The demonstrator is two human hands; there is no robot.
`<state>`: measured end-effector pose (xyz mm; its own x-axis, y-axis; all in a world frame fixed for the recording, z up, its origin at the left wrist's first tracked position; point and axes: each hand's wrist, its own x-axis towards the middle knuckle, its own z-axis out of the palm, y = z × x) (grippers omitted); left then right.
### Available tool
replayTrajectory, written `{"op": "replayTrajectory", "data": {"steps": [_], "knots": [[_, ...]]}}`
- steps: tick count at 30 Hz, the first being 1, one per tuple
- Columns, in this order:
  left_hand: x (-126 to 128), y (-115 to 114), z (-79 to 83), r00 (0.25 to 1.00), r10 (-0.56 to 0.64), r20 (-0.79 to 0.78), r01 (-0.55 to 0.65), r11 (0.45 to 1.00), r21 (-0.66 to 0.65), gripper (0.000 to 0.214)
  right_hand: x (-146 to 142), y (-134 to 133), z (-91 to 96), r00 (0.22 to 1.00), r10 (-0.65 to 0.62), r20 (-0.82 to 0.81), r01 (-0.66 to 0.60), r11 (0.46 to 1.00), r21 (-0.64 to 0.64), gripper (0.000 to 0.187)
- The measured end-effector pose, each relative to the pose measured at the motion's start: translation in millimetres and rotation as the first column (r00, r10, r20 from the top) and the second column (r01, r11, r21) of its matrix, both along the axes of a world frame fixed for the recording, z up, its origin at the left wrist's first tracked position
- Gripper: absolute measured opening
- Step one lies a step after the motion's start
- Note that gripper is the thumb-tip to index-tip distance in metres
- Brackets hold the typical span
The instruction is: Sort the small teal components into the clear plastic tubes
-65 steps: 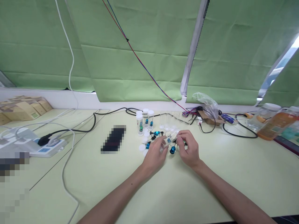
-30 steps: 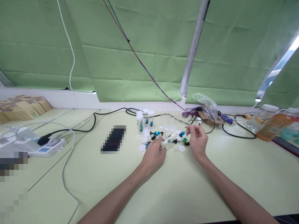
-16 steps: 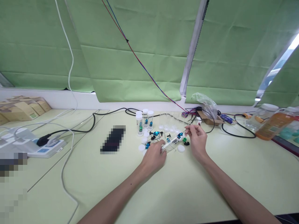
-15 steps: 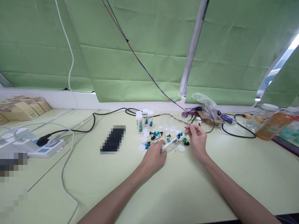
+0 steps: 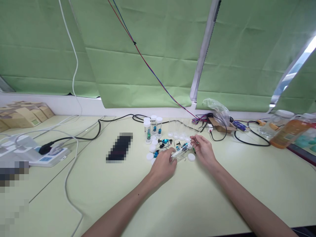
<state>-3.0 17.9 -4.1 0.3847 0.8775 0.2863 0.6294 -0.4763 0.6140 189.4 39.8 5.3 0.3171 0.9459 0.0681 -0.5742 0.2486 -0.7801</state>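
Observation:
My left hand grips the near end of a clear plastic tube that points up and to the right. A blue part sits inside the tube near its open end. My right hand pinches a thin metal pin at the tube's mouth, fingers closed. Around both hands lie white caps and small blue, green and black parts. Three capped vials with blue and green parts stand upright just behind.
A pixelated dark rectangle lies left of the hands. Black and white cables cross the pale green table. A white device sits far left. A plastic bag, wires and an orange bottle stand at the back right.
My right hand went out to the right, picked up a blue part on a pin, and has now come back and pushed it into the tube's mouth. The left hand kept holding the tube.

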Motion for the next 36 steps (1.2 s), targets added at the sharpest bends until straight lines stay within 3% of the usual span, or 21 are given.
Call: {"op": "replayTrajectory", "data": {"steps": [16, 36], "knots": [[0.8, 0.2, 1.2, 0.999, -0.003, 0.049, 0.004, 1.0, -0.01, 0.027, 1.4, 2.2, -3.6, 0.988, 0.074, -0.137, -0.081, 0.996, -0.046, 0.029], [1.9, 1.0, 1.5, 0.995, -0.011, 0.096, 0.013, 1.0, -0.025, 0.023, -1.2, 0.9, -4.1, 0.994, 0.1, -0.053, -0.103, 0.994, -0.048, 0.027]]}}
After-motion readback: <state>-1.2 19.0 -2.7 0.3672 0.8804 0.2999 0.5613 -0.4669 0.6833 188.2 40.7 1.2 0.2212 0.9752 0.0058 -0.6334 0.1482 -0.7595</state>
